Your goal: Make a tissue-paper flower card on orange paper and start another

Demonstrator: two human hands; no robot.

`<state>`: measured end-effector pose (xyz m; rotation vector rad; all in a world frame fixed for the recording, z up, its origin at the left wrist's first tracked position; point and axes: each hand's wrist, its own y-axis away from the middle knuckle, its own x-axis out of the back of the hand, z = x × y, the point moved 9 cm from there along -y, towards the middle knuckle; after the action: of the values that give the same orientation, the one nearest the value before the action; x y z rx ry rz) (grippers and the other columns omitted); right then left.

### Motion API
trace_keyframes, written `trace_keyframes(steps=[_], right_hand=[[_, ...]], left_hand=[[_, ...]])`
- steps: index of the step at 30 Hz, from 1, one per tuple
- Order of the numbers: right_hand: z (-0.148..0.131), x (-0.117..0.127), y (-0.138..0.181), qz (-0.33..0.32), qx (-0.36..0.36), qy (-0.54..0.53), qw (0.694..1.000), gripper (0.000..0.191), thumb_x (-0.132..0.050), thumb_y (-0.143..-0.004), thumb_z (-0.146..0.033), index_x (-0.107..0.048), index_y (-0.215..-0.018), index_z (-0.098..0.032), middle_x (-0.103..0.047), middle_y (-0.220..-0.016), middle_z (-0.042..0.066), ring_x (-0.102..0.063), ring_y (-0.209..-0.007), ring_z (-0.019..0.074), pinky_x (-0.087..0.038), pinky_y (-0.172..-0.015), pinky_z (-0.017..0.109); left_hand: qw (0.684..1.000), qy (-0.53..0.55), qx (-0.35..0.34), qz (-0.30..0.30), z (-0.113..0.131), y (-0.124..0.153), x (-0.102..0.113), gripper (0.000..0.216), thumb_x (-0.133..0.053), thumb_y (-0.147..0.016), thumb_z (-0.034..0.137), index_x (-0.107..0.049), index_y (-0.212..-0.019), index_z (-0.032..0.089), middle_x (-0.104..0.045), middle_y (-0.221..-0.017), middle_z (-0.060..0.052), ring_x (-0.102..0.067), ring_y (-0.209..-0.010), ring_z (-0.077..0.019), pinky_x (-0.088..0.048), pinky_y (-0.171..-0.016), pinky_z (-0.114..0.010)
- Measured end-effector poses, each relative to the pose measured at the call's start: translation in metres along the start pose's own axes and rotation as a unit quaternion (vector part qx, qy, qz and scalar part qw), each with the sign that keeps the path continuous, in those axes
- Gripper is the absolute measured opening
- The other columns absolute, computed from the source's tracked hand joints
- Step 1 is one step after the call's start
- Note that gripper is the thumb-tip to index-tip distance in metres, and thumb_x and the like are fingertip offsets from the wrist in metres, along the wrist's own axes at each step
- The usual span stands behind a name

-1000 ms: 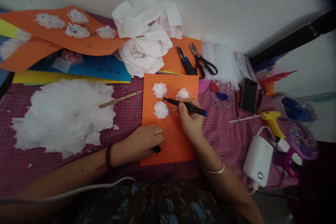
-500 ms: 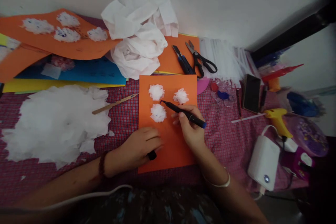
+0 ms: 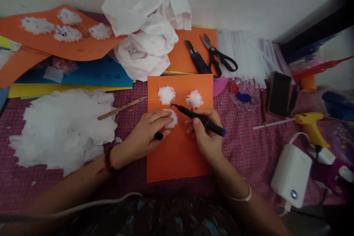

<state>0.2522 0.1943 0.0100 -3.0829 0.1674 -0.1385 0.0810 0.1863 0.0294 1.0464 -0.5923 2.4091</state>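
An orange card (image 3: 179, 155) lies on the checked cloth in front of me. Three white tissue puffs are stuck near its top: one at the upper left (image 3: 166, 94), one at the upper right (image 3: 194, 99) and a lower one (image 3: 173, 119). My left hand (image 3: 146, 134) rests on the card with its fingertips on the lower puff, and it holds a small black pen cap (image 3: 158, 136). My right hand (image 3: 205, 132) grips a black marker (image 3: 198, 119) with a blue end, its tip just above the lower puff.
A heap of white tissue pieces (image 3: 63, 125) and a wooden stick (image 3: 121, 108) lie to the left. Crumpled white paper (image 3: 146, 33), scissors (image 3: 218, 56) and coloured sheets sit at the back. A phone (image 3: 279, 94), yellow glue gun (image 3: 311, 127) and white adapter (image 3: 291, 175) are on the right.
My left hand has slid up the card from its lower left edge onto the lower puff. The marker in my right hand has stayed close to the puffs. The view has shifted slightly.
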Motion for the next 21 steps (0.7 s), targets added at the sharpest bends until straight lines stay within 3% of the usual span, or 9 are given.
trace_keyframes(steps=[3,8,21], right_hand=[[-0.006,-0.001,-0.001,-0.007,0.021,0.056,0.998,0.013,-0.064,-0.090,-0.031,-0.060,-0.100,-0.023,-0.067,-0.074,-0.003,-0.060,-0.053,0.0095,-0.046,-0.047,0.023],[-0.014,-0.010,-0.006,-0.028,0.053,0.105,0.993,0.006,-0.062,-0.089,-0.027,-0.062,-0.095,-0.023,-0.063,-0.074,-0.002,-0.057,-0.056,0.0106,-0.045,-0.051,0.026],[-0.016,-0.020,-0.014,-0.044,0.060,0.125,0.989,0.003,-0.060,-0.089,-0.025,-0.060,-0.091,-0.023,-0.060,-0.074,-0.003,-0.056,-0.063,0.0116,-0.044,-0.057,0.027]], left_hand=[[0.997,-0.064,-0.038,-0.037,0.005,0.007,-0.011,0.027,-0.051,-0.099,0.020,-0.061,-0.123,0.013,-0.059,-0.140,-0.014,-0.054,-0.129,-0.0265,-0.047,-0.106,-0.043],[0.986,-0.146,-0.074,-0.044,0.009,0.011,-0.015,0.035,-0.054,-0.093,0.011,-0.059,-0.128,0.011,-0.057,-0.142,-0.015,-0.053,-0.129,-0.0299,-0.049,-0.105,-0.043],[0.989,-0.122,-0.068,-0.045,0.006,0.012,-0.018,0.042,-0.056,-0.090,0.008,-0.055,-0.132,0.014,-0.054,-0.145,-0.014,-0.049,-0.135,-0.0275,-0.046,-0.109,-0.044]])
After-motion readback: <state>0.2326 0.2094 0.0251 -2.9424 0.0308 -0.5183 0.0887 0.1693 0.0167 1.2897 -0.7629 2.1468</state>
